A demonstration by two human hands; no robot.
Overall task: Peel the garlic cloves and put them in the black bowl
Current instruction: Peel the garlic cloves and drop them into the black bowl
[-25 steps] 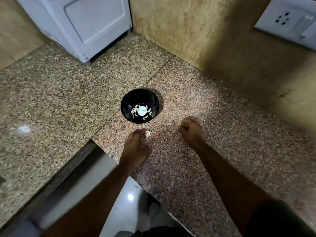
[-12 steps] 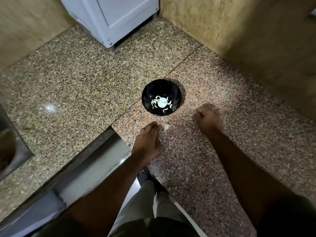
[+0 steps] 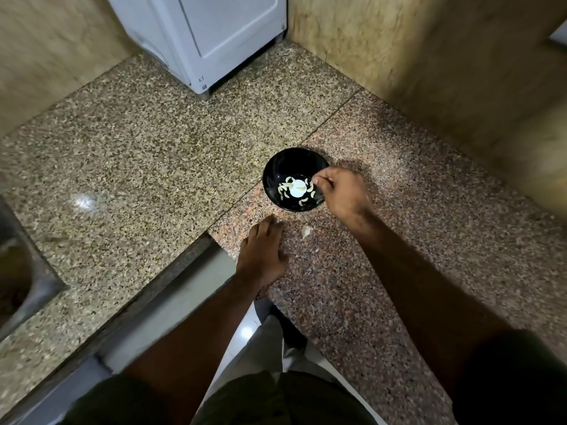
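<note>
The black bowl (image 3: 294, 179) stands on the speckled stone table (image 3: 153, 148), near the corner where two beige walls meet. Inside the bowl, several peeled garlic cloves (image 3: 283, 190) lie in a ring around a bright white spot at the bottom. The right hand (image 3: 343, 194) is over the right edge of the bowl, and its fingers (image 3: 322, 180) are pinched close together above the cloves; I cannot tell if they hold a clove or nothing. The left hand (image 3: 262, 253) lies flat on the table just in front of the bowl, palm down, with the fingers stretched out and holding nothing. Between the two hands, a small pale piece of garlic skin (image 3: 306, 231) lies on the table, near the bowl but not touching it. A white appliance (image 3: 208, 35) stands at the back of the table, well apart from the bowl. At the far left edge a part of a metal sink (image 3: 18, 271) is visible.
</note>
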